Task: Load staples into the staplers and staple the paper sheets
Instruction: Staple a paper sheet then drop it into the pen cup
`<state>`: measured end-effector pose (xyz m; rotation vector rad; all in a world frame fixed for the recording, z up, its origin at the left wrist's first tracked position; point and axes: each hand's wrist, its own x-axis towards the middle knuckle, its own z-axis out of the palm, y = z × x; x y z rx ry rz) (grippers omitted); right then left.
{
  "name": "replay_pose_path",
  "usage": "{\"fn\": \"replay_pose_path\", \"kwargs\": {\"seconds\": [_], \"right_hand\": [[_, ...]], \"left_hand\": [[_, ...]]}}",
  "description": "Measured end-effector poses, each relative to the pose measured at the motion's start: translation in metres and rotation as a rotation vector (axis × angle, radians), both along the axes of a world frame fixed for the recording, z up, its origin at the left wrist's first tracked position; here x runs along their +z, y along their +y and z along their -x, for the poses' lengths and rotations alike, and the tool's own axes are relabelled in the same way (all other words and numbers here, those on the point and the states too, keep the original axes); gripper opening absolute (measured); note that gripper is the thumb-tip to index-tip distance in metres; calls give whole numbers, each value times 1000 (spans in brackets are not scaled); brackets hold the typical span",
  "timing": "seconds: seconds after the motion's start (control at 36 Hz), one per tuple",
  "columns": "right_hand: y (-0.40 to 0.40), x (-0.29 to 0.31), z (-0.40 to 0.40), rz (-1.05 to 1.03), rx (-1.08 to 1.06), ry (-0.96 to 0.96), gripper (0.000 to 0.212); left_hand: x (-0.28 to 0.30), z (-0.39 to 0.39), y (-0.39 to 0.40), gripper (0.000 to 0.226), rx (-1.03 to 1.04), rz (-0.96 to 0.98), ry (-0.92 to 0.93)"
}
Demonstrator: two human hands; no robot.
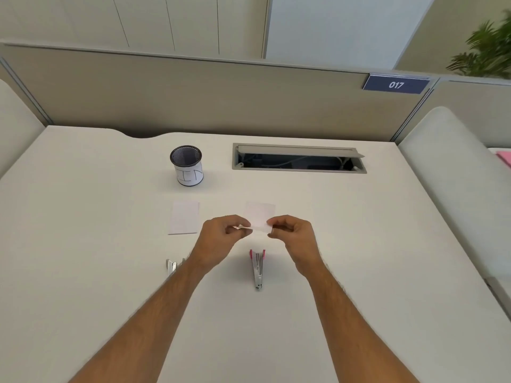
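Paper, thin white sheets point(184, 217), lies flat on the worktop point(83, 244); silver stapler point(171, 267) beside. Left hand point(221, 239) and right hand point(293, 239) pinch a limp small slip point(260, 217) by its corners above the open pink-and-silver stapler point(257, 268). Flimsy; edge-grip seems best.

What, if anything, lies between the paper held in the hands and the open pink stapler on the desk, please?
Nothing visible. The paper, pinched by the left hand and right hand, hangs over bare desk; the pink stapler lies open just nearer the person, between the forearms.
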<state>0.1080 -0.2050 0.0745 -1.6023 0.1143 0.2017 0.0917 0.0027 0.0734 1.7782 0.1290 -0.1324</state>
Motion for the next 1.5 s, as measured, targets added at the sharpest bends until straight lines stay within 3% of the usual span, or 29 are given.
{"fn": "replay_pose_path", "kwargs": {"seconds": [0.19,0.33,0.44,0.75,0.92,1.03,1.22,1.5], "right_hand": [[-5,4,11,-79,72,-3,30],[-6,7,16,-116,141,-5,19],[-4,7,19,-100,103,-3,19],[14,9,25,-199,-18,36,10],[20,7,25,-196,-36,32,9],[20,6,24,-212,-38,38,3],[23,3,24,-247,-64,17,25],[26,6,24,-261,-55,9,24]], "left_hand": [[-2,2,-3,17,7,6,-38],[4,3,-5,18,44,73,-24],[7,4,-3,7,66,111,-15],[7,7,1,13,85,124,-8],[11,10,4,38,94,163,-59],[13,12,5,32,107,108,-73],[16,13,4,29,122,65,-76],[16,12,5,27,128,61,-83]]}}
